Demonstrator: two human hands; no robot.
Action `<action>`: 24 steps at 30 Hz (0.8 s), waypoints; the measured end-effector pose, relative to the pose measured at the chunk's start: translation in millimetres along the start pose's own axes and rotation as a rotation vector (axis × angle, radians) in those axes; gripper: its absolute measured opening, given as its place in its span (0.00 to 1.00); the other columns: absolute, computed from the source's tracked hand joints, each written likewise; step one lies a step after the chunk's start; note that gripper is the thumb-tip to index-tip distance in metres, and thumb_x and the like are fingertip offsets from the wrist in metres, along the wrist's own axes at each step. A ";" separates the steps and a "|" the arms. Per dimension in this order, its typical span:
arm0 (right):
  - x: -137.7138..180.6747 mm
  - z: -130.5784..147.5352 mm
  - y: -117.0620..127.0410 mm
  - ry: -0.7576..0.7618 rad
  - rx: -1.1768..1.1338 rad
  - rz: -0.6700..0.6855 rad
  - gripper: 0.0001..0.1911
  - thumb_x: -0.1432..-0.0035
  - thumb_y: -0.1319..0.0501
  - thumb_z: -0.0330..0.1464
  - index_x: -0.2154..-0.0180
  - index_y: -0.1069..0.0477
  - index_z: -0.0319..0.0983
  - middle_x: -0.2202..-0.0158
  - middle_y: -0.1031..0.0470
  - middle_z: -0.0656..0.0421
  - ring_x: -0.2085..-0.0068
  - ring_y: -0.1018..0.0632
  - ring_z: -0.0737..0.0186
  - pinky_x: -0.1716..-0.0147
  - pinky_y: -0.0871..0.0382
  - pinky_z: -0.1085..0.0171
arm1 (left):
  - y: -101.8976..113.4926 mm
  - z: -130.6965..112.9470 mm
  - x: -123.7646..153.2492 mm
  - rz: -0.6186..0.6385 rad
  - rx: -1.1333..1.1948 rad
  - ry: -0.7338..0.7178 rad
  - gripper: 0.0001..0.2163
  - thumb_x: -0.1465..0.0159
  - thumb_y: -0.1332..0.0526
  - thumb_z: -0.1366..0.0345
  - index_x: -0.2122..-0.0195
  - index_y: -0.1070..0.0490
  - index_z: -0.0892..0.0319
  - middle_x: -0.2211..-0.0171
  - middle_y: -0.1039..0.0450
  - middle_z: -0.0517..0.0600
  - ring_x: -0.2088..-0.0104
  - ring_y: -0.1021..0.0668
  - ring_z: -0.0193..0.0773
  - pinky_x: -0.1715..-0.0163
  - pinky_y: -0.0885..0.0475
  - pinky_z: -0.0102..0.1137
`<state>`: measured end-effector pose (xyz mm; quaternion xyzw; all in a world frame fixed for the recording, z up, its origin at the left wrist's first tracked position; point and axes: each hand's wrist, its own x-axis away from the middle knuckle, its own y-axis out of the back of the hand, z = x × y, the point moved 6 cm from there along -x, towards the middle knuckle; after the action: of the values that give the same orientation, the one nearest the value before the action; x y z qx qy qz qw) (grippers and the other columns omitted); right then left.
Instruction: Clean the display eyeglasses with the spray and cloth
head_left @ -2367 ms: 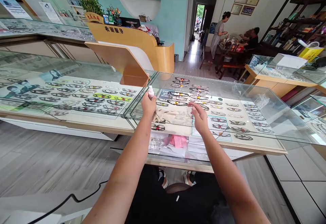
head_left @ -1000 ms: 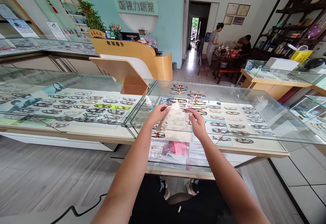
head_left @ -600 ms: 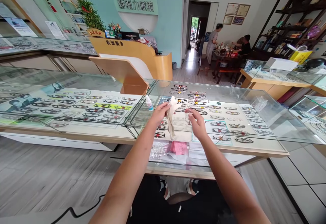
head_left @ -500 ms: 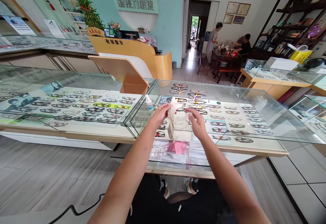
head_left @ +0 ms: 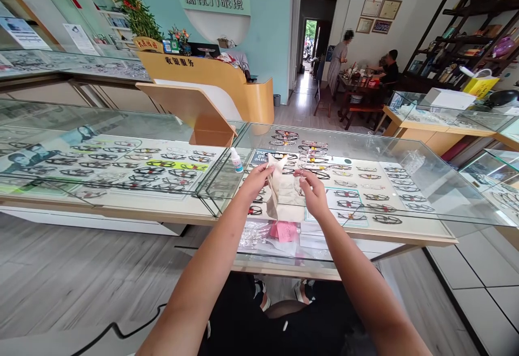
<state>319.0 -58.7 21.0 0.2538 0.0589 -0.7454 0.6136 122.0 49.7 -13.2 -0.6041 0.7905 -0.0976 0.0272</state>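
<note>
My left hand [head_left: 256,182] is closed on a pale beige cloth [head_left: 273,196], which hangs down in folds over the glass counter. To its right, my right hand [head_left: 314,193] pinches a pair of eyeglasses [head_left: 297,186] with clear lenses and a thin frame; the display behind makes its outline hard to follow. The cloth and the eyeglasses are close together, and whether they touch cannot be made out. Left of my left hand, a small white bottle [head_left: 236,161] with a blue and pink label stands upright on the counter.
Rows of eyeglass frames [head_left: 378,197] lie inside the glass display case [head_left: 441,232]. A tilted wooden panel [head_left: 190,105] stands at the back left. Pink paper [head_left: 284,232] and clear plastic bags are on a lower shelf. Two people are around a far table [head_left: 352,80].
The top of the cloth sits differently and its hanging part has shifted slightly left. Both hands keep their grips almost in place. The view has tilted slightly.
</note>
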 end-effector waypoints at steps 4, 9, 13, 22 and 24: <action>0.3 0.9 -1.6 -0.025 0.003 0.023 0.19 0.26 0.44 0.42 0.44 0.20 0.44 0.44 0.16 0.53 0.51 0.19 0.51 0.57 0.25 0.56 | 3.9 -1.5 0.4 -0.068 -0.060 -0.015 0.23 0.47 0.24 0.48 0.56 0.19 0.57 0.62 0.16 0.51 0.62 0.18 0.41 0.65 0.24 0.31; 0.4 3.3 -2.8 -0.022 0.023 0.035 0.19 0.27 0.44 0.42 0.45 0.20 0.45 0.45 0.16 0.54 0.54 0.19 0.53 0.58 0.26 0.56 | 2.7 -11.8 4.3 -0.119 -0.156 -0.137 0.22 0.44 0.27 0.48 0.55 0.21 0.57 0.60 0.18 0.51 0.61 0.18 0.42 0.66 0.25 0.31; 0.8 5.4 -3.8 -0.009 0.040 0.044 0.18 0.26 0.44 0.42 0.45 0.20 0.45 0.45 0.16 0.54 0.57 0.20 0.54 0.60 0.27 0.57 | -3.9 -18.0 9.4 -0.130 -0.200 -0.176 0.22 0.44 0.28 0.48 0.56 0.22 0.58 0.62 0.18 0.52 0.62 0.19 0.44 0.66 0.24 0.33; 0.8 4.1 -4.7 0.004 0.099 0.049 0.18 0.27 0.44 0.41 0.45 0.21 0.45 0.45 0.16 0.53 0.59 0.20 0.55 0.60 0.28 0.56 | -20.3 -33.5 20.7 -0.141 -0.117 -0.057 0.18 0.45 0.29 0.51 0.60 0.24 0.56 0.61 0.18 0.52 0.57 0.16 0.48 0.62 0.18 0.37; 1.2 4.5 -5.3 0.011 0.097 0.058 0.18 0.26 0.44 0.41 0.45 0.21 0.44 0.45 0.16 0.53 0.59 0.20 0.55 0.59 0.28 0.56 | -20.7 -37.5 23.1 -0.178 -0.097 -0.084 0.16 0.43 0.30 0.52 0.60 0.25 0.56 0.59 0.19 0.52 0.55 0.16 0.48 0.61 0.17 0.38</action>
<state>312.6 -60.3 23.2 0.2889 0.0189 -0.7279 0.6215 129.4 26.8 29.1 -0.6760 0.7357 -0.0358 0.0223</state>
